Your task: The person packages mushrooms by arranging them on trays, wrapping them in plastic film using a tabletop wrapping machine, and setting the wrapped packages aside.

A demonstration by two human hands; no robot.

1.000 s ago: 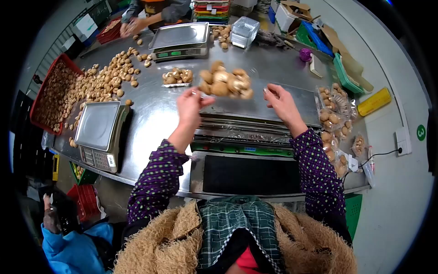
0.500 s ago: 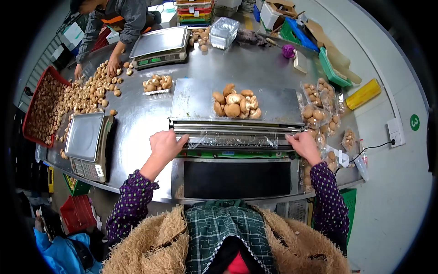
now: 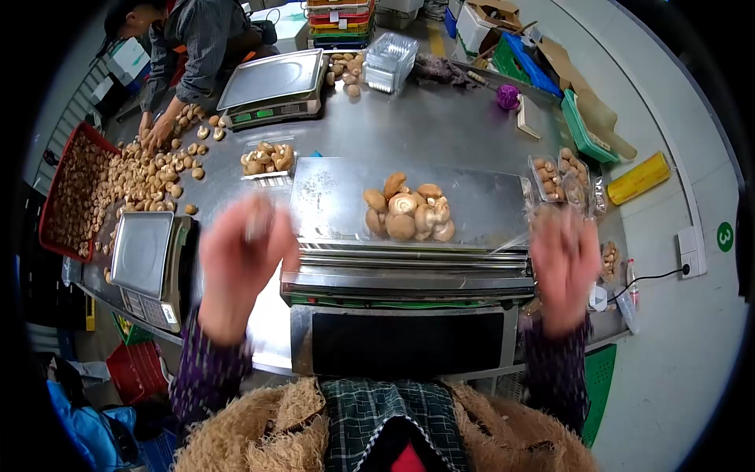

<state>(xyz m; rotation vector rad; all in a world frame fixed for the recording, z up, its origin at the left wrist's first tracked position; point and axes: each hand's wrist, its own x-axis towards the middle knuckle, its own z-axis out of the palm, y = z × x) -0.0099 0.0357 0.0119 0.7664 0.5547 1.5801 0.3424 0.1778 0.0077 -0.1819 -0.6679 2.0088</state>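
My left hand (image 3: 248, 263) is raised over the left end of the film-wrapping machine (image 3: 409, 277), its blurred fingers curled in a pinch. My right hand (image 3: 565, 267) is level with it over the right end, also closed and smeared by motion. Between them is clear plastic film (image 3: 511, 242), faint and visible mainly as a streak near my right hand; its edges at my fingers are hard to make out. Beyond the rollers, a pack of brown mushrooms (image 3: 405, 206) sits on the machine's metal plate (image 3: 330, 189), apart from both hands.
Loose mushrooms (image 3: 149, 169) spill from a red crate (image 3: 51, 212) at left, where a co-worker's hands (image 3: 161, 126) reach. Two scales (image 3: 145, 248) and another mushroom tray (image 3: 267, 160) stand nearby. Wrapped packs (image 3: 548, 177), a yellow film roll (image 3: 638, 178) and clear trays (image 3: 389, 61) are at right and back.
Both my hands have risen from the rollers, where they pinched the edge of the film, and now look larger and blurred. The co-worker's hands have come closer together over the loose mushrooms.
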